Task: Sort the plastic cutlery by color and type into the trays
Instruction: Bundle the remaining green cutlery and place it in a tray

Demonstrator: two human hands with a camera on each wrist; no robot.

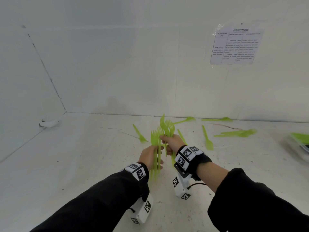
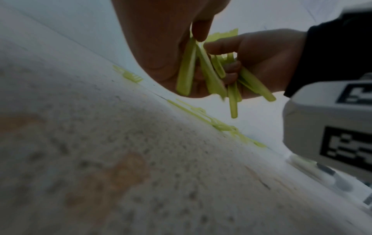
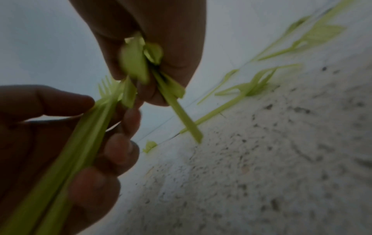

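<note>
**Two handfuls of green forks, one tray barely in view**

Both hands hold bundles of forks above the counter (image 1: 83, 164): the left hand (image 1: 150, 156) is curled round a sheaf of forks (image 1: 155, 148), tines up, and the right hand (image 1: 172, 143), just beside it, clasps a second bunch (image 1: 167, 128) by the handles. More green cutlery (image 1: 234, 133) lies scattered beyond and to the right of the hands. Handles in the right grip splay at different angles, so a loosened clasp during any handover could, in all likelihood, drop pieces back onto the counter. Far right of the hands, a tray (image 1: 301, 144) holds green pieces; their type is too blurred to tell.
</note>
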